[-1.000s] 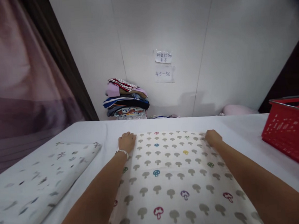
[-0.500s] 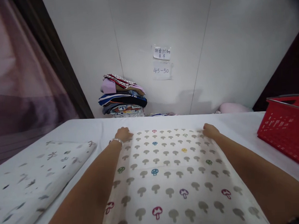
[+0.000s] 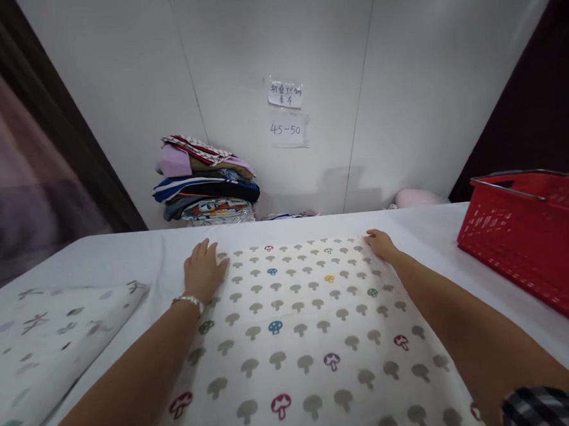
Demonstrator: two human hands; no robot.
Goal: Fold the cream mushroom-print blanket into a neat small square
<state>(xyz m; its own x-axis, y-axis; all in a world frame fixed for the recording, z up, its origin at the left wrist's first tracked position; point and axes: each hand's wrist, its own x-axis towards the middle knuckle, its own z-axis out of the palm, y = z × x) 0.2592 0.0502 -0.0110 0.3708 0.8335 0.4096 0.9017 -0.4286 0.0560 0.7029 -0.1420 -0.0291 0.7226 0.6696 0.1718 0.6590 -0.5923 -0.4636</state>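
Red basket (image 3: 532,255), inside mostly hidden, mushroom-print cloth (image 3: 300,315), right hand (image 3: 381,244) at corner

A table (image 3: 425,230) is covered in white, with a faint crease marked near its left far part; its middle is taken up by a mushroom-print cloth (image 3: 300,315), laid flat, by which grey mushrooms are shown among a few in red, blue, green, yellow and purple; to the left, apart from it, a leaf-print cloth (image 3: 46,343) is laid, cut off by the picture's edge; at the right, a red basket (image 3: 528,249) is stood, likewise partly cut off.
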